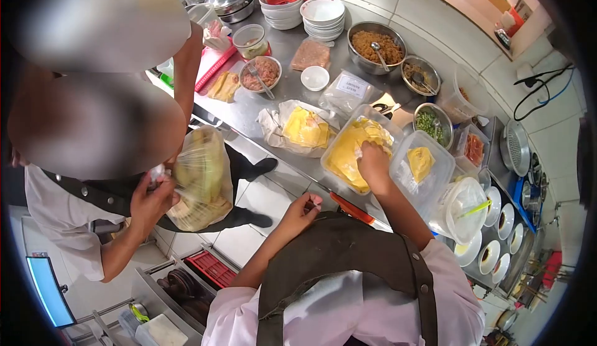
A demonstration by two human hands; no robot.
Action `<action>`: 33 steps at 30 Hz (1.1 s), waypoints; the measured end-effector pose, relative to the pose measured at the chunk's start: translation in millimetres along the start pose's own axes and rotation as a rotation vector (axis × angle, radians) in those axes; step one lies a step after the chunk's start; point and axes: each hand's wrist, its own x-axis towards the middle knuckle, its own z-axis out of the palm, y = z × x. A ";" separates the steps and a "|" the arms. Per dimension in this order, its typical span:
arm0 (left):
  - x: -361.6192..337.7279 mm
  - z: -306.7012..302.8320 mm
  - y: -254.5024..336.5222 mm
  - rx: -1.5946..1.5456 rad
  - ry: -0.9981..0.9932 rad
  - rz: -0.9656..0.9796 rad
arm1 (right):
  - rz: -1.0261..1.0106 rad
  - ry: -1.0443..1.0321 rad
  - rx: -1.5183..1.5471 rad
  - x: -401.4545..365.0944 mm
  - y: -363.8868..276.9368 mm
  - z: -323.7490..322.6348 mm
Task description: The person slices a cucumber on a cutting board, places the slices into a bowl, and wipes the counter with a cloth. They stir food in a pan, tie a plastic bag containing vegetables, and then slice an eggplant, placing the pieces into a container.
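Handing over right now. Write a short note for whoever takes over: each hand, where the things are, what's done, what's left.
Right hand: down in the clear tub, fingers on the yellow sheets; grip hidden.
Left hand: off the counter, near its edge, fingers curled; contents unclear.
Things: the smaller tub beside it holds one yellow piece; a yellow stack lies on open wrapping.
Done: both tubs are open.
Left: the clear tub is mostly full.
Nearby: a co-worker's hands hold a plastic bag, apart from ours.

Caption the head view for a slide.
Right hand in a container of yellow sheets on a crowded steel counter; co-worker holds bag.
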 end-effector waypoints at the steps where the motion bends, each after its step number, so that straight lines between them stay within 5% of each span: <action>1: 3.0 -1.5 3.3 0.034 0.015 0.024 | -0.020 0.054 0.013 0.5 0.7 1.9; 5: 14.2 6.4 5.4 0.055 0.072 0.184 | -0.067 -0.014 0.086 -5.1 12.3 3.1; 7: 22.3 7.8 -7.7 0.094 0.093 0.274 | -0.219 0.003 0.248 -7.6 21.4 3.9; 11: 9.2 16.1 3.5 0.264 0.032 0.347 | -0.181 -0.068 0.701 -29.6 14.0 -4.3; 18: -6.4 22.4 3.0 0.252 0.202 0.377 | -0.291 -0.290 0.635 -40.1 -44.1 -50.0; 23: -78.2 66.8 -3.1 0.152 0.557 0.312 | -0.452 -0.548 0.895 -65.8 -80.1 -48.2; 33: -301.3 204.5 -46.3 0.032 1.462 0.070 | -1.024 -1.114 0.758 -227.5 -149.8 -14.9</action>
